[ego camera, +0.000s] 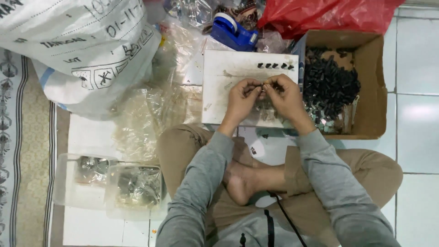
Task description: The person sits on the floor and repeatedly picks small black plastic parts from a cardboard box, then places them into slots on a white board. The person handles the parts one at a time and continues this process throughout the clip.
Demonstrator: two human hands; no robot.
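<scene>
Small dark part [262, 86]: pinched between the fingertips of both hands, above the middle of the white board [219, 105]. Its long axis appears to run left to right, from one hand to the other; which end points where cannot be told, as the piece is tiny and mostly covered by fingers.

Left hand [241, 98]: grip narrowed to a pinch on the part's left end, thumb and forefinger closed on it. Right hand [284, 93]: grip likewise pinched on the right end, remaining fingers curled. The hands are touching at the fingertips.

White board: laid flat on the floor before the crossed legs, scuffed and stained; its near edge is hidden by the wrists. A short row of black pieces [275, 66] is set out near its far edge, well apart from the hands.

Cardboard box [372, 87]: just right of the board, open, filled with many black pieces [329, 82]; single shapes cannot be made out. Some shiny packets lie at the near end of the pile.

Blue tape dispenser [233, 32]: beyond the board, partly cut off by clutter. Red plastic bag [329, 16]: beyond the box, cut off by the top edge.

Clear plastic sheeting [151, 114]: crumpled left of the board. Large white sack [77, 50]: far left, cut off at the top. Two clear tubs [109, 187]: on the floor at near left, contents blurred.
</scene>
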